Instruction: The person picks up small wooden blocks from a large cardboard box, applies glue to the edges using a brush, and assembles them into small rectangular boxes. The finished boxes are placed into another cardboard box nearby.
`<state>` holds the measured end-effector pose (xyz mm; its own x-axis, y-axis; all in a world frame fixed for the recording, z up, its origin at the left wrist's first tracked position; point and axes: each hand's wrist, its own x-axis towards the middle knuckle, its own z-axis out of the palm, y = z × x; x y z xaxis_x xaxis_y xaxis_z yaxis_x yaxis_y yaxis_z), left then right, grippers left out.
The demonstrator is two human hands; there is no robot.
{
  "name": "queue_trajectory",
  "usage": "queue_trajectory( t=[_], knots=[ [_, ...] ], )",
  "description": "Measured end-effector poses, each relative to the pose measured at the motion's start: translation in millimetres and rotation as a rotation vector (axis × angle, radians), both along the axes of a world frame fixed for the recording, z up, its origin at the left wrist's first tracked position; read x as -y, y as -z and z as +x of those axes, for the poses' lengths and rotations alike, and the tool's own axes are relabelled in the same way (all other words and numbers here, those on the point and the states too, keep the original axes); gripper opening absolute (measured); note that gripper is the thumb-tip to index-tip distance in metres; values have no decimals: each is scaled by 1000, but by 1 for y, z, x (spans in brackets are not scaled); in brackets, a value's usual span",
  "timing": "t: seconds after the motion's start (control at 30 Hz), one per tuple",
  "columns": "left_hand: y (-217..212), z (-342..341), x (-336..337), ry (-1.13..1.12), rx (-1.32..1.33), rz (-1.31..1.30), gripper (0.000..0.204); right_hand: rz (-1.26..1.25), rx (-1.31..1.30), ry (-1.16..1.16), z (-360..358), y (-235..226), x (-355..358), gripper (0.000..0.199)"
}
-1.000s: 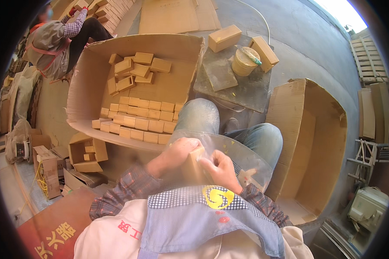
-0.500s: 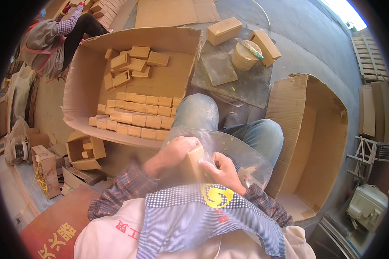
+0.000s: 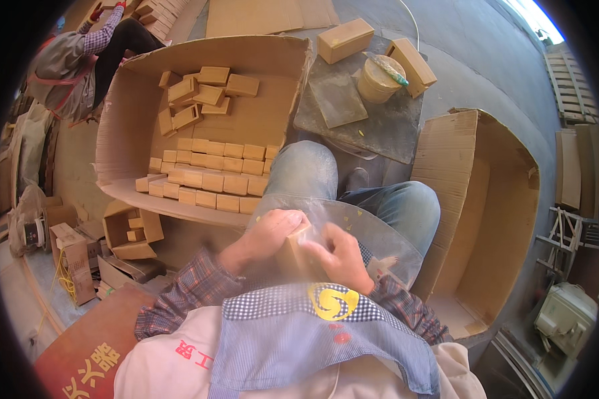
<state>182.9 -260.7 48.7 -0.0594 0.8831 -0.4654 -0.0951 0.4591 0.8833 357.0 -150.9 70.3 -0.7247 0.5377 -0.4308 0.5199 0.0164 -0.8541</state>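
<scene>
My left hand (image 3: 266, 234) is closed round a light wooden box (image 3: 297, 261) held above my lap. Only part of the box shows, its upper end near my left fingertips. My right hand (image 3: 343, 258) is at that end, fingers bent, pinching a pale, thin piece (image 3: 309, 234) against the wood. Motion smears this piece, so its kind cannot be made out. A clear plastic apron (image 3: 396, 233) lies over my lap beneath both hands.
A large carton (image 3: 136, 120) at left holds rows and a loose pile of wooden boxes. Another open carton (image 3: 496, 219) stands right. Ahead, a low table (image 3: 389, 136) carries a round tub (image 3: 381, 78) and wooden boxes. A co-worker (image 3: 70, 70) sits far left.
My right hand has shifted slightly up along the wooden box's end, pressing the pale piece to it, and is more blurred. My left hand keeps its hold.
</scene>
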Motion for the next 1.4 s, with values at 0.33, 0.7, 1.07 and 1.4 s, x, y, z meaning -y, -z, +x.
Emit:
queue_trajectory(
  t=[0.33, 0.7, 1.07, 1.4],
  knots=[
    [5, 0, 4, -43, 34, 142, 44, 14, -397, 585, -26, 68, -101, 46],
    [-34, -23, 30, -290, -23, 67, 60, 515, -276, 166, -14, 22, -89, 12],
    [-44, -27, 57, -356, -18, 48, 62, 481, -344, -193, -19, 36, -13, 7],
    [-38, -28, 66, -395, -24, 50, 59, 611, -327, -192, -24, 46, -1, 9]
  ],
)
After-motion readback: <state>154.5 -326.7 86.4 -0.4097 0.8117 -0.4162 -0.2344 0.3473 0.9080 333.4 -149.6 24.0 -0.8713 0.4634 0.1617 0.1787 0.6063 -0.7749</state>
